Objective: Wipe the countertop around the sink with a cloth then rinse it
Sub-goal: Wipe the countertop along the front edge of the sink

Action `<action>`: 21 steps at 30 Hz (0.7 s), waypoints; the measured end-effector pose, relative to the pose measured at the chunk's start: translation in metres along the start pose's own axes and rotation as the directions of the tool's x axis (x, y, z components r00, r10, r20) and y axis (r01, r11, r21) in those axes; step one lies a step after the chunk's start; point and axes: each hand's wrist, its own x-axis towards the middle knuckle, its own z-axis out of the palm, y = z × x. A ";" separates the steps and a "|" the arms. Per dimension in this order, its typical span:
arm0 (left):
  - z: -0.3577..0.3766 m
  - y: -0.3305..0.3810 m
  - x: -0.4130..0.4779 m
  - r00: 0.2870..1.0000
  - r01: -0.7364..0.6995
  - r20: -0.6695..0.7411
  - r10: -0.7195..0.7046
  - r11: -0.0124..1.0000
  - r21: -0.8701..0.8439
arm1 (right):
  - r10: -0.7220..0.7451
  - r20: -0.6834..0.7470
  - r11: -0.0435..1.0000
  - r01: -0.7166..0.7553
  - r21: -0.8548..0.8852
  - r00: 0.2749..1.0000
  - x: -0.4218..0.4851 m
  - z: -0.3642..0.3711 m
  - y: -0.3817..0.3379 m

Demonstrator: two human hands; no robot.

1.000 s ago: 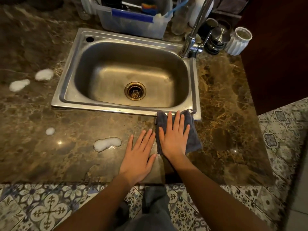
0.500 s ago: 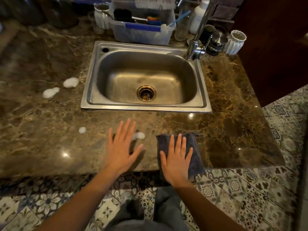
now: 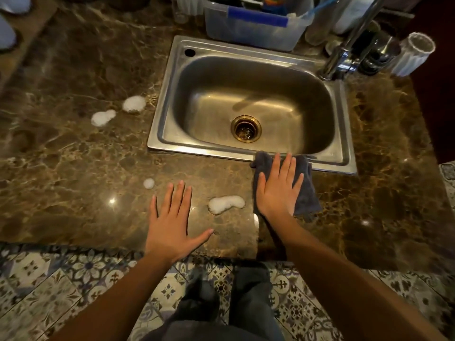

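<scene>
A dark grey cloth (image 3: 305,195) lies on the brown marble countertop (image 3: 73,156), its far edge lapping onto the front rim of the steel sink (image 3: 197,151). My right hand (image 3: 277,190) presses flat on the cloth with straight fingers. My left hand (image 3: 172,222) rests flat on the bare counter to the left, fingers spread. A white foam blob (image 3: 225,204) sits between the two hands. A small foam dot (image 3: 148,183) lies just beyond my left fingertips, and two more foam patches (image 3: 118,110) lie left of the sink.
A faucet (image 3: 342,57) rises at the sink's back right corner, with a white ribbed cup (image 3: 411,55) beside it. A clear plastic bin (image 3: 256,23) of utensils stands behind the sink. The counter's front edge runs just under my wrists, above patterned floor tiles (image 3: 61,279).
My right hand has pushed the cloth away from the counter's front edge up to the sink rim. My left hand has stayed flat on the counter.
</scene>
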 end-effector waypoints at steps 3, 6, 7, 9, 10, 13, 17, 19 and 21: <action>-0.002 0.001 -0.002 1.000 -0.004 -0.001 0.004 1.000 -0.006 | -0.012 0.001 1.000 0.012 -0.007 1.000 0.002 -0.001 0.000; -0.003 0.000 -0.003 1.000 0.000 -0.023 -0.001 0.999 -0.044 | -0.055 0.035 0.998 0.056 -0.007 0.998 -0.005 -0.004 0.005; -0.003 0.000 -0.003 1.000 0.000 -0.029 -0.002 0.998 -0.062 | -0.077 0.044 0.997 0.078 -0.006 0.996 -0.011 -0.005 0.008; -0.005 0.001 -0.002 0.999 -0.012 -0.035 0.008 0.995 -0.098 | -0.108 0.050 0.994 0.108 -0.009 0.993 -0.032 -0.004 0.015; -0.008 0.002 0.000 0.999 -0.026 -0.044 0.021 0.994 -0.109 | -0.112 0.051 0.994 0.113 -0.015 0.992 -0.046 -0.002 0.018; -0.026 0.007 0.021 0.990 -0.071 -0.133 0.048 0.983 -0.168 | -0.109 0.057 0.994 0.110 -0.010 0.992 -0.087 0.004 0.026; -0.033 0.005 0.048 0.992 -0.087 -0.111 0.065 0.975 -0.207 | -0.106 0.038 0.993 0.108 -0.049 0.994 -0.106 0.011 0.031; -0.020 0.002 0.046 0.988 -0.154 -0.048 0.149 0.981 -0.115 | -0.082 0.030 0.995 0.084 -0.054 0.996 -0.100 0.013 0.030; -0.011 0.000 0.041 0.978 -0.207 -0.015 0.207 0.978 -0.033 | -0.058 0.033 0.997 0.060 -0.053 0.998 -0.087 0.012 0.028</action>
